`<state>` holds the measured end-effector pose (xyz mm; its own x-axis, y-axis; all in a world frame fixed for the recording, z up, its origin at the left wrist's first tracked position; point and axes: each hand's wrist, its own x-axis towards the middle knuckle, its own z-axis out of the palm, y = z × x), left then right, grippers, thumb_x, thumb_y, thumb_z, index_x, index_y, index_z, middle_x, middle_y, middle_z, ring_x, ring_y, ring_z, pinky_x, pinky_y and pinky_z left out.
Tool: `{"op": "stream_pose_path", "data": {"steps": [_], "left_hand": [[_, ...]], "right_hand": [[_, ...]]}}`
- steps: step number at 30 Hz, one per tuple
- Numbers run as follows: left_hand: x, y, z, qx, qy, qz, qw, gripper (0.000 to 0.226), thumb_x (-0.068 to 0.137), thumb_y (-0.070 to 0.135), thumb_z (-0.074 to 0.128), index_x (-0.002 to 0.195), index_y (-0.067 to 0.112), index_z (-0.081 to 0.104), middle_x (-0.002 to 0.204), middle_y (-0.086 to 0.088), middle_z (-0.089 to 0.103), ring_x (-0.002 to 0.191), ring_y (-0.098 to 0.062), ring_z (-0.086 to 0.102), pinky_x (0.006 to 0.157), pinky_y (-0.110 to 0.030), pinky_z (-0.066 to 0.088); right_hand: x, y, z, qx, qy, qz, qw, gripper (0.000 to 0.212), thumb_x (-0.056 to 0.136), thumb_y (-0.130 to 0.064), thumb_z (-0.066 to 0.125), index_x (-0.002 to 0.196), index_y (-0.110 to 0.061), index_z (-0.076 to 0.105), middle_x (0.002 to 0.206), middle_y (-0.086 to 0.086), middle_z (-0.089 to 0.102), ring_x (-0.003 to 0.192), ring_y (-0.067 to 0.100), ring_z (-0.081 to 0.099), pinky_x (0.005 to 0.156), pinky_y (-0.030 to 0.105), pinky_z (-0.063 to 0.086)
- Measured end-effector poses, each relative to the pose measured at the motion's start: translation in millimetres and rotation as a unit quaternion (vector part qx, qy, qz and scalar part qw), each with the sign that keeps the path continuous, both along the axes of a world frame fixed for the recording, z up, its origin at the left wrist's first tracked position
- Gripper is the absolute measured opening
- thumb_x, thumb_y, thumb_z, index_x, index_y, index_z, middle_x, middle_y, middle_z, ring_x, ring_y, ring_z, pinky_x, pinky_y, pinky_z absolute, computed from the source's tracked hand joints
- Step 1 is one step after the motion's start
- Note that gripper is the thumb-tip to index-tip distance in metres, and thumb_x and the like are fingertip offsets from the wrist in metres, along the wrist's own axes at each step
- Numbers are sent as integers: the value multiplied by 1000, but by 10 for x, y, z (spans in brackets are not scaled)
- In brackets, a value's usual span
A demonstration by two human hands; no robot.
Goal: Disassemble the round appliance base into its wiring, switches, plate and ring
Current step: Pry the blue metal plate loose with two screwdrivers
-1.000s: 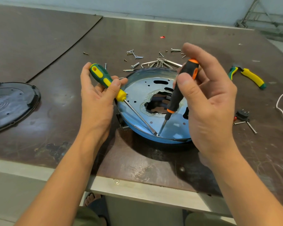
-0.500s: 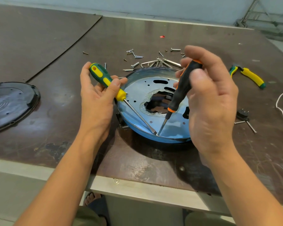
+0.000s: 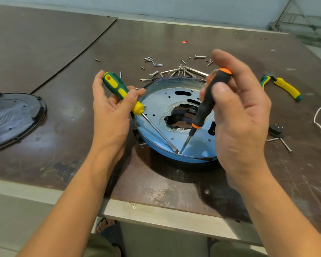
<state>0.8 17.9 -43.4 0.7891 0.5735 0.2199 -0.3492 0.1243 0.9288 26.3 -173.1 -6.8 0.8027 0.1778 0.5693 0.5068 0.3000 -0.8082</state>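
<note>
The round base (image 3: 183, 160) sits on the bench (image 3: 156, 182) between the hands, its shiny plate (image 3: 156, 102) facing up. The left hand (image 3: 111, 115), palm up beside the base's left edge, grips a green-and-yellow screwdriver (image 3: 119, 89). The right hand (image 3: 243, 123), raised over the plate, pinches a black-and-orange screwdriver (image 3: 208, 101). Their shafts slant inward like a V, the right one steeper. The tips meet at the plate's near edge, against the ring (image 3: 150, 85). Prying there looks like the next move.
</note>
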Motion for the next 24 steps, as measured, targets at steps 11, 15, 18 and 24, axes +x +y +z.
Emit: {"op": "stream_pose_path", "data": {"steps": [11,15,18,24], "left_hand": [[-2,6,-6,4,-3,-1,1000,72,99,4,61,153,23,18,119,-17,64,107,-21,73,93,-35,58],[1,4,-13,6,-3,-2,1000,72,99,4,61,154,23,17,118,-16,64,107,-21,72,94,-35,58],[4,6,-14,7,-1,-2,1000,72,99,4,61,154,22,17,117,-16,65,108,-21,72,97,-38,57],[14,18,-20,4,-2,0,1000,72,98,4,62,153,24,19,118,-17,64,107,-22,73,97,-39,57]], "right_hand": [[13,-1,23,39,56,4,998,39,97,-2,39,132,-2,57,96,6,64,88,19,59,83,34,51],[-23,23,49,13,29,1,999,30,101,-11,50,128,-6,60,99,6,58,89,15,56,81,27,49],[10,18,11,-17,-21,-42,999,27,101,-5,60,128,-4,60,96,-3,57,83,2,53,81,21,44],[-20,-2,42,46,41,-3,998,31,101,-6,38,125,-3,58,97,8,65,89,21,62,86,40,50]]}}
